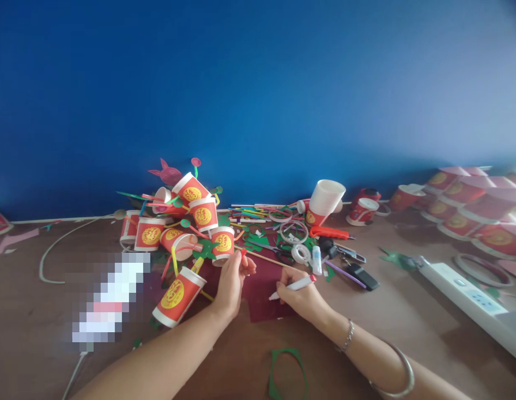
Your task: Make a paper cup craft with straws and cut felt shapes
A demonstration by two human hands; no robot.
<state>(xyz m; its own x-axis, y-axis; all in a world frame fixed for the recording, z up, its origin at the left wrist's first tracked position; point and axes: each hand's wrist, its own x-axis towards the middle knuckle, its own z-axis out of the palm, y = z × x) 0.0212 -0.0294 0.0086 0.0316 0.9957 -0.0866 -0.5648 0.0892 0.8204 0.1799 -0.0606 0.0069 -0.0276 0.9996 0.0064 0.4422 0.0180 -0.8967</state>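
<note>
My left hand (pixel 233 280) pinches the end of a thin wooden stick (pixel 271 260) over a dark maroon felt sheet (pixel 264 294) on the brown table. My right hand (pixel 301 297) is closed around a white pen with a red cap (pixel 293 286), its tip resting on the felt. Just left of my left hand lies a tipped red paper cup with a gold emblem (pixel 178 296). A heap of similar red cups with coloured straws (pixel 186 222) stands behind it.
A stack of white cups (pixel 325 197), tape rolls (pixel 300 254), a glue bottle (pixel 316 260), an orange cutter (pixel 328 232) and scissors lie beyond the felt. More red cups (pixel 470 208) crowd the right. A white power strip (pixel 466 291) lies at right; a green felt ring (pixel 286 372) nearby.
</note>
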